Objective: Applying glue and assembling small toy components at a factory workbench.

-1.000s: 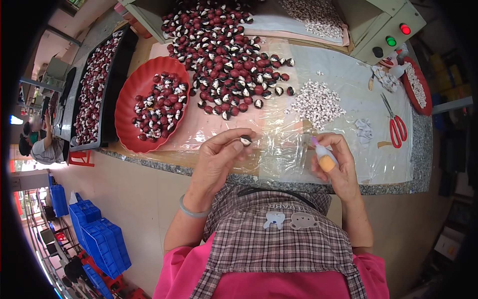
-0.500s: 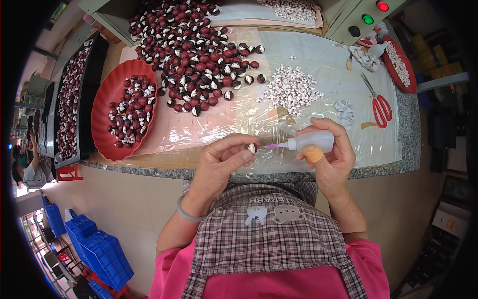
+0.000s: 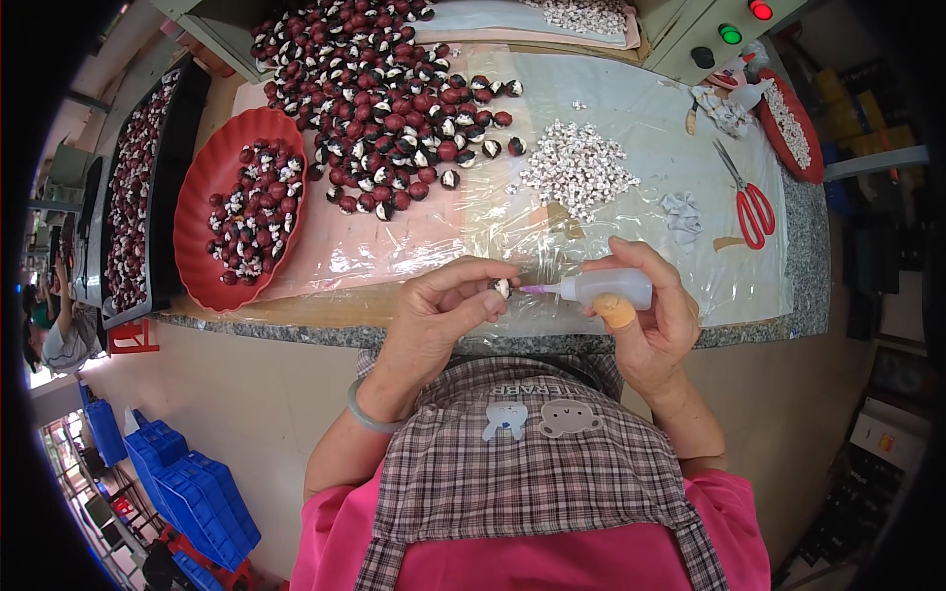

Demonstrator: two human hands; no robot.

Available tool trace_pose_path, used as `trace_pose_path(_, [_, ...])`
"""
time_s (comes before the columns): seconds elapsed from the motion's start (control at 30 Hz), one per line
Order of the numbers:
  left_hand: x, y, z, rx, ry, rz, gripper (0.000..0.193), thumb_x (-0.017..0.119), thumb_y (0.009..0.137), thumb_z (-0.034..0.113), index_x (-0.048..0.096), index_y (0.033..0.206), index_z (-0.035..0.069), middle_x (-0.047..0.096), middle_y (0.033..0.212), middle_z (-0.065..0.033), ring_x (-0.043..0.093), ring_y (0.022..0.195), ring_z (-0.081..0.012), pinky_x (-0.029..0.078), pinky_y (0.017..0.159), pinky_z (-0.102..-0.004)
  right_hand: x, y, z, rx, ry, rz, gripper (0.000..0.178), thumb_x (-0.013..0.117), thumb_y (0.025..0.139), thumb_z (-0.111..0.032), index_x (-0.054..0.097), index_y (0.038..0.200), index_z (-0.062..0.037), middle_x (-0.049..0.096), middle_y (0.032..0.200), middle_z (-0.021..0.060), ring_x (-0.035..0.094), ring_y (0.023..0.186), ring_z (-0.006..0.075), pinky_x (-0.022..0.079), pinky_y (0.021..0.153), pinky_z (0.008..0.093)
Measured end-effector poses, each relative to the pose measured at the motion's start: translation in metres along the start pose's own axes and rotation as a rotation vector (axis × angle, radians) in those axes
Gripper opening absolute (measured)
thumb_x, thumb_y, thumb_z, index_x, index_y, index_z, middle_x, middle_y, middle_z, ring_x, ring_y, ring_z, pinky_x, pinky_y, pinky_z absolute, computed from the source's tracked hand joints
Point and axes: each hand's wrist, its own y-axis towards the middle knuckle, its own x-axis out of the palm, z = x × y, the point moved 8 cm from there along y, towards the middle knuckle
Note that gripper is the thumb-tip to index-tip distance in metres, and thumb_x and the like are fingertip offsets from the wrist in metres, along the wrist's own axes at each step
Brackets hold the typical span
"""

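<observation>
Between the thumb and fingers of my left hand (image 3: 443, 307) is a small round black-and-white piece (image 3: 502, 288). My right hand (image 3: 658, 330) is wrapped round a translucent squeeze bottle (image 3: 631, 286) lying sideways, with an orange cover on its thumb. The bottle's thin purple nozzle (image 3: 535, 290) points left, its tip right beside the piece; whether they touch I cannot tell. Beyond my hands lies a heap of small white pieces with dark marks (image 3: 576, 167). To its left spreads a large pile of dark red, black and white balls (image 3: 394, 123).
A red scalloped tray (image 3: 192, 251) holds more balls with white bits. Farther left stands a long black tray (image 3: 177, 148). Red-handled scissors (image 3: 754, 217), a crumpled cloth (image 3: 682, 219) and a red dish (image 3: 803, 163) lie at right. The granite table edge (image 3: 286, 335) runs before me.
The bottle's nozzle has moved left, closer to the piece in my left hand. Both hands keep their hold. The whole view has shifted slightly.
</observation>
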Motion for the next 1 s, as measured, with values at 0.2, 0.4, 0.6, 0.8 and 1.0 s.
trace_pose_path(0.2, [-0.002,0.001,-0.005,-0.018,0.008,-0.009,0.026,0.066,0.089,0.002,0.066,0.115,0.001,0.065,0.092,-0.001,0.057,0.08,-0.0059,0.049,0.073,-0.021,0.003,0.003,-0.006,-0.048,-0.095,-0.013,0.04,0.073,0.084,-0.012,0.059,0.118,0.0037,0.068,0.095,0.017,0.071,0.084,0.0246,0.055,0.07,0.0303])
trace_pose_path(0.4, [0.001,0.002,-0.003,-0.018,0.013,-0.01,0.025,0.066,0.09,0.004,0.067,0.114,0.0,0.065,0.09,-0.0012,0.057,0.079,-0.006,0.049,0.072,-0.0215,0.004,0.005,-0.017,-0.205,-0.191,-0.028,0.04,0.073,0.083,-0.011,0.059,0.118,0.003,0.068,0.094,0.0172,0.07,0.082,0.0247,0.055,0.068,0.0294])
trace_pose_path(0.6, [-0.007,0.003,-0.008,-0.022,-0.054,-0.005,0.026,0.061,0.09,0.0,0.066,0.115,0.0,0.068,0.102,-0.0062,0.061,0.082,-0.0086,0.051,0.076,-0.0231,-0.016,0.005,0.014,0.111,0.298,0.053,0.032,0.07,0.086,-0.005,0.055,0.113,0.0018,0.067,0.102,0.0157,0.067,0.079,0.0171,0.053,0.062,0.0258])
trace_pose_path(0.8, [-0.011,0.002,-0.01,-0.042,-0.062,0.031,0.026,0.061,0.089,-0.001,0.064,0.115,-0.003,0.067,0.103,-0.0077,0.061,0.081,-0.0099,0.05,0.076,-0.023,-0.04,0.017,0.068,0.306,0.706,0.133,0.042,0.068,0.084,0.001,0.048,0.121,-0.0011,0.055,0.108,0.011,0.066,0.08,0.0197,0.053,0.065,0.0273])
trace_pose_path(1.0, [-0.01,0.003,-0.015,-0.047,-0.056,0.014,0.026,0.061,0.089,-0.001,0.064,0.115,-0.003,0.067,0.104,-0.0083,0.061,0.082,-0.0104,0.051,0.077,-0.0237,-0.026,0.011,0.098,0.516,0.576,0.045,0.036,0.067,0.085,-0.004,0.055,0.119,-0.0013,0.062,0.094,0.0068,0.065,0.081,0.0177,0.054,0.07,0.0276])
